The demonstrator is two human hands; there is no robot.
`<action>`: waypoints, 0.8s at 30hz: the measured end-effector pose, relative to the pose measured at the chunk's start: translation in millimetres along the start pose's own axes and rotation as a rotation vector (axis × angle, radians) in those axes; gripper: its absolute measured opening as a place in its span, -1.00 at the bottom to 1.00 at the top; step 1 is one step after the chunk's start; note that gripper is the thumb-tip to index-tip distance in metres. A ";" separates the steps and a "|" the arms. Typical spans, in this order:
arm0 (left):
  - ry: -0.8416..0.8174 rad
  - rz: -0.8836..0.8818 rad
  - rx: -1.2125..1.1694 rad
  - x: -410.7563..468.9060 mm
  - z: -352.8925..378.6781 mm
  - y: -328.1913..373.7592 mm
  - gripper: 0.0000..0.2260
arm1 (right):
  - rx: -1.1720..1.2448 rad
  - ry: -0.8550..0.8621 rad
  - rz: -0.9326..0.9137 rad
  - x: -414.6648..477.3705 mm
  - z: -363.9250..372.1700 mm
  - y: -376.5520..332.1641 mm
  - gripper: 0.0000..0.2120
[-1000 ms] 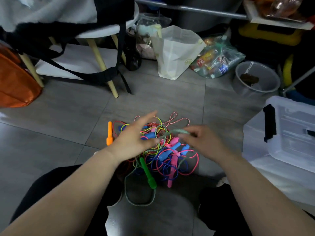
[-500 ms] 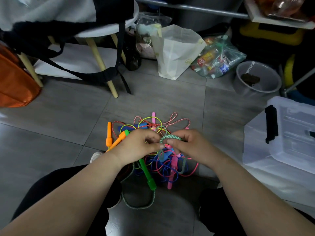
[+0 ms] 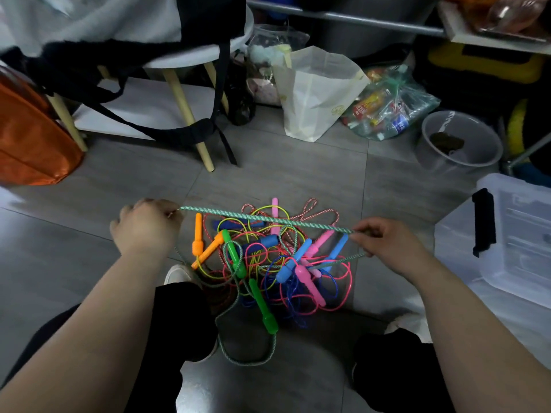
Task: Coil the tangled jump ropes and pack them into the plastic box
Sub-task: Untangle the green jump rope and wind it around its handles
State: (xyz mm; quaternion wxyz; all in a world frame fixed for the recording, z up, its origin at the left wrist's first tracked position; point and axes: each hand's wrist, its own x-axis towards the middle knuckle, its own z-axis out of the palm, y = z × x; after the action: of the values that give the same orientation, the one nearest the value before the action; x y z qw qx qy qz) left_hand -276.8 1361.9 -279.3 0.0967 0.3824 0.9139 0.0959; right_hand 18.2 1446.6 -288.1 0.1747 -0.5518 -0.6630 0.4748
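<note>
A tangled heap of jump ropes [image 3: 268, 263] lies on the grey floor between my knees, with orange, green, blue and pink handles. A green-and-white braided rope [image 3: 262, 218] is stretched taut above the heap. My left hand [image 3: 146, 226] grips its left end and my right hand [image 3: 384, 242] pinches its right end. The rest of this rope trails down to a loop [image 3: 247, 357] near my legs. The clear plastic box [image 3: 512, 234], with its lid on and a black latch, stands at the right.
A white stool [image 3: 190, 114] draped with black straps stands behind, an orange bag [image 3: 29, 138] at the left. A paper bag [image 3: 313, 93], a sack of bottles [image 3: 387, 108] and a grey bowl [image 3: 459, 144] line the back.
My hands were together over the heap holding a small bend of the green-and-white rope. They have pulled apart, left hand to the left and right hand to the right, drawing the rope straight.
</note>
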 end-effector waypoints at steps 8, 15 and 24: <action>-0.549 0.639 -0.752 -52.8 4.8 64.3 -0.51 | 0.016 -0.195 -0.231 -14.9 32.8 -56.2 -0.90; -0.447 0.517 -0.888 -57.7 -26.7 54.5 -0.82 | -0.195 -0.183 -0.305 -19.8 14.6 -87.8 -0.94; -0.014 0.212 -0.751 -44.1 -67.3 -18.8 -0.88 | -0.242 -0.011 -0.168 -47.9 -32.3 -87.9 -0.80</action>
State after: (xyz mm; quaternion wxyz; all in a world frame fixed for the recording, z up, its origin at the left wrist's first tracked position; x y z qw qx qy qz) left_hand -276.0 1310.6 -214.6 0.2258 0.4132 0.7700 0.4304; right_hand 8.8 1423.1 -186.0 0.1426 -0.5086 -0.7603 0.3781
